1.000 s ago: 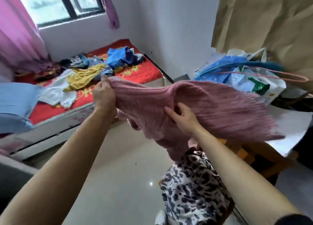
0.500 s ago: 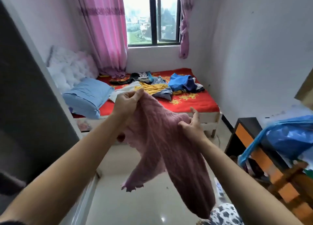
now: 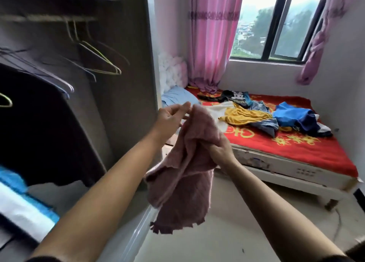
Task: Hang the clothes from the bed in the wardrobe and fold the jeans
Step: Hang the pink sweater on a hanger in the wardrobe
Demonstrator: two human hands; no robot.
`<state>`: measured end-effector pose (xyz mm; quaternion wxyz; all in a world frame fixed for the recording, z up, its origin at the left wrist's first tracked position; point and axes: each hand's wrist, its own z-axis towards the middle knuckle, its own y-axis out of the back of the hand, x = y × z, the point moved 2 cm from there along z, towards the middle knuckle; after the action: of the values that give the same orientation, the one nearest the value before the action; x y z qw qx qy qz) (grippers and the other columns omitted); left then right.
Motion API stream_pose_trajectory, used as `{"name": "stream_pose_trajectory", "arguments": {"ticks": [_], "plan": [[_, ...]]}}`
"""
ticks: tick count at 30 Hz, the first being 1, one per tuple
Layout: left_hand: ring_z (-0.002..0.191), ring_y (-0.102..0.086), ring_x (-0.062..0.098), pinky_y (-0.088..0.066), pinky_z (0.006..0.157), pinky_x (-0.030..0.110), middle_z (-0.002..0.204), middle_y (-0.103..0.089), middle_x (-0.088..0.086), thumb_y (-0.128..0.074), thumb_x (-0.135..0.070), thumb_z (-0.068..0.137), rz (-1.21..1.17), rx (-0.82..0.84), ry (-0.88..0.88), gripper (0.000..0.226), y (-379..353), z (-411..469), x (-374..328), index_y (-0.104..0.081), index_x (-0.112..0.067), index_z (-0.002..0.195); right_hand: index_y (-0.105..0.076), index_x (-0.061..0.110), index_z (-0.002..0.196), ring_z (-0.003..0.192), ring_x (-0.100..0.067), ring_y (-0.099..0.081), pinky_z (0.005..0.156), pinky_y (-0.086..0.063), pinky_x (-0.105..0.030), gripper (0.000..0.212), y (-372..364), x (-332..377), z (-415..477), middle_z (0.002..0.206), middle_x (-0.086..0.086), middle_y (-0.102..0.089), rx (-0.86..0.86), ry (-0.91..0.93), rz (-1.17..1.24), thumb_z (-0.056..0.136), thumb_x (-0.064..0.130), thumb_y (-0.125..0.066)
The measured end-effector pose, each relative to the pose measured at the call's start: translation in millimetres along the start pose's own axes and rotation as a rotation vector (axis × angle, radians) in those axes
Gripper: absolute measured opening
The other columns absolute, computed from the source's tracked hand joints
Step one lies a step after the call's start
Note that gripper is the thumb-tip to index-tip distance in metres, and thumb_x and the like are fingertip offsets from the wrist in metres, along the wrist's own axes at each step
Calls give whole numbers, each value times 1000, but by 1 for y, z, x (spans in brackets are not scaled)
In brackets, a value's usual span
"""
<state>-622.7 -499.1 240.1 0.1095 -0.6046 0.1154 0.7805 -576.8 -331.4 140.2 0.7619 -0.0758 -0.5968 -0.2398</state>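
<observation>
**Off the bed's near left corner: sweater bunched in my right fist**

Before the near left corner of the bed (image 3: 296, 153), my right hand (image 3: 220, 153) clenches a bunched fold of the pink knit sweater (image 3: 183, 182), fingers curled tight into the cloth. One end rises above the fist to a peak. The rest hangs below with a ragged hem, clear of the floor. My left hand (image 3: 167, 121) holds nothing. Its fingers are loosely straight, with the tips right at the sweater's peak, though I cannot tell whether they touch it.

On the bed's red cover the other clothes lie in a loose heap. A yellow garment (image 3: 245, 115) is nearest me, with a faded denim-blue piece (image 3: 266, 126) beside it. A bright blue garment (image 3: 294, 115) lies to the right and a black printed top (image 3: 235, 96) further back. A pale blue pillow (image 3: 177, 97) sits at the bed's left end.

Left of the bed stands the open wardrobe (image 3: 126, 84), with bare wire hangers (image 3: 114, 70) on its rail and a dark garment (image 3: 39, 123) hanging. Behind the bed are a pink curtain (image 3: 213, 44) and the window (image 3: 276, 24).
</observation>
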Motion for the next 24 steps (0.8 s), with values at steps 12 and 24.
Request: {"name": "stream_pose_trajectory", "arguments": {"ticks": [12,24], "plan": [[120,-57,29,-47,95,40,133,-59,14,-56,-22,99,180,-351,673,50,132,-49,215,-41,-8,145,-68,-4,117,108,-43,-66,99,-51,-57,41,-96,-22,77,113,-26,-70,255,-568,547,81,16,-67],[93,-65,27,-54,74,37,104,-71,16,-48,-22,96,51,-1044,505,28,130,45,181,-68,-10,112,-55,19,114,88,-20,-67,73,-56,-31,54,-100,-57,227,98,-7,-70,381,-331,163,63,17,-71]]}}
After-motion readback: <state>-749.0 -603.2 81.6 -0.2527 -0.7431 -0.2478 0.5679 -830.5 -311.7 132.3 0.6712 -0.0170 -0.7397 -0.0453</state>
